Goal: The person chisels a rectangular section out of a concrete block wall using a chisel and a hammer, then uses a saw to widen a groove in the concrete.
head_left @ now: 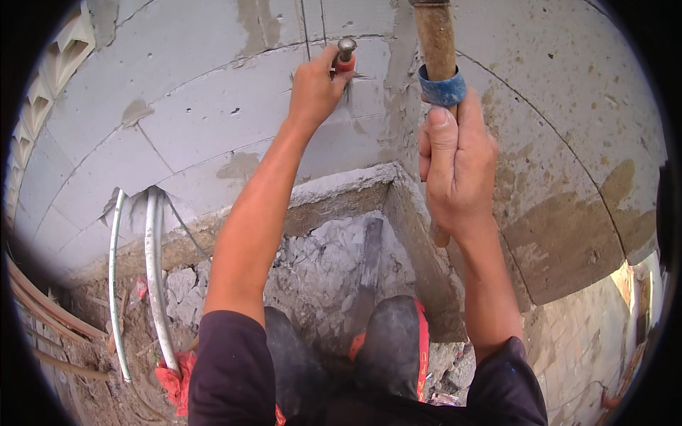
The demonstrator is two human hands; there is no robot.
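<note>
My left hand (pixel 315 89) is wrapped round a chisel (pixel 346 50) with a round metal striking end and an orange-red grip. It is held against the grey block wall (pixel 234 106) near the inner corner; its tip is hidden behind the hand. In my right hand (pixel 460 163) is a hammer, raised upright to the right of the chisel. Its worn wooden handle (pixel 435 42) carries a blue ring (pixel 442 86) just above my fingers. Only a sliver of the hammer's head shows at the top edge.
White pipes (pixel 153 270) rise into a broken hole in the wall at the left, with red plastic (pixel 177 380) at their foot. Rubble (pixel 327 263) and a dark pipe (pixel 371 252) lie in the corner by my knees. A second block wall (pixel 540 142) stands at the right.
</note>
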